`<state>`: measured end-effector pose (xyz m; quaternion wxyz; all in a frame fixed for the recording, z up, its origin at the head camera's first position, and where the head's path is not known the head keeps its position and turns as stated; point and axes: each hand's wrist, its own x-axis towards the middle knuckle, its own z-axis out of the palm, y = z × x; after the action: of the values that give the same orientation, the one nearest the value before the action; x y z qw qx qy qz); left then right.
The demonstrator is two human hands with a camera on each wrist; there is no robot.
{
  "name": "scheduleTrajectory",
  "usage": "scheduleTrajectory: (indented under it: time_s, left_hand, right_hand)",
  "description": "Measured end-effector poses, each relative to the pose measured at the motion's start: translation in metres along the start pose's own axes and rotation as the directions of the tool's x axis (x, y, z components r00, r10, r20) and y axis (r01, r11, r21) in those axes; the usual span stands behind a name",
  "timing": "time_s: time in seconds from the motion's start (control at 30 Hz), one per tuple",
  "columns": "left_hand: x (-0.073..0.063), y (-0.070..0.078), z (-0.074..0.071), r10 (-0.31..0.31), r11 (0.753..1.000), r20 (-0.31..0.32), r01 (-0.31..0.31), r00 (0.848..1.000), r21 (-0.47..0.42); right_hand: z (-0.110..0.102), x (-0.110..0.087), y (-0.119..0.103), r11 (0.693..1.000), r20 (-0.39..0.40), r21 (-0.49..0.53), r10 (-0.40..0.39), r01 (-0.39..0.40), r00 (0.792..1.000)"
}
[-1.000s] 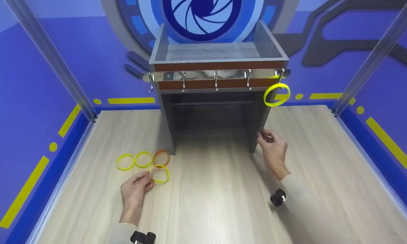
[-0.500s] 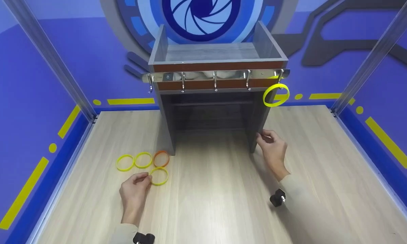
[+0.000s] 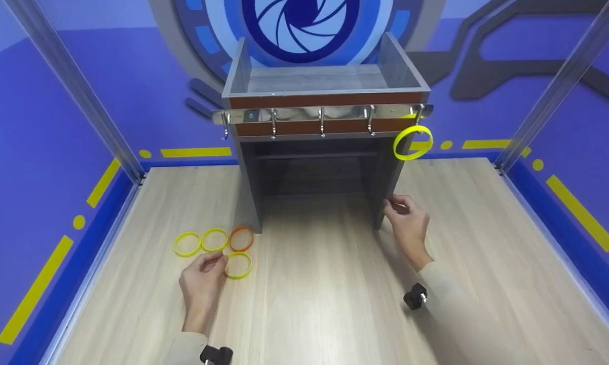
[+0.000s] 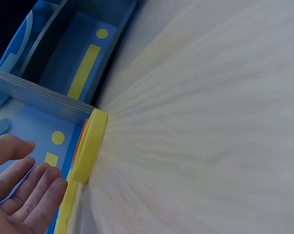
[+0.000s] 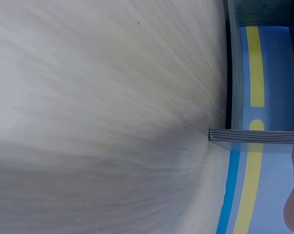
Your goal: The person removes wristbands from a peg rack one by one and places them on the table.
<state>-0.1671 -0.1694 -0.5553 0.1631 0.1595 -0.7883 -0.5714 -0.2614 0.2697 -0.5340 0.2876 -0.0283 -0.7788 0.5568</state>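
Observation:
In the head view, my left hand (image 3: 203,284) is beside a yellow ring (image 3: 238,265) on the tabletop, fingertips by its left rim. In the left wrist view, a gap separates the thumb from the loosely bent fingers (image 4: 37,195), and the yellow ring (image 4: 91,146) stands beyond them. An orange ring (image 3: 241,239) and two more yellow rings, the middle one (image 3: 215,240) and the left one (image 3: 187,244), lie in a row just behind. My right hand (image 3: 408,225) touches the outer side of the grey cabinet's right panel (image 3: 383,197); its thumb shows partly in the right wrist view.
A metal rail with several hooks (image 3: 322,121) crosses the cabinet front. One yellow ring (image 3: 413,143) hangs at its rightmost hook. Blue patterned walls (image 3: 107,91) enclose the wooden tabletop (image 3: 314,304) at the back and sides.
The nearest yellow ring has shifted slightly toward me, off the orange ring's edge. My left fingers have let go of it. My right hand has stayed at the panel.

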Motion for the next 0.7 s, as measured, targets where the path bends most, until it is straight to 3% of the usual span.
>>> scheduleTrajectory:
  time_s: [0.33,0.7]
  left_hand:
    - [0.005,0.023,0.012,0.082,0.989,0.037,-0.076,0.996,-0.127]
    - [0.01,0.06,0.042,0.162,0.964,0.084,-0.14,0.983,-0.224]
  right_hand:
    - [-0.002,-0.003,0.0,1.0,0.012,0.017,0.0,0.0,1.0]
    - [-0.001,-0.001,-0.001,1.0,0.001,0.021,-0.007,0.007,1.0]
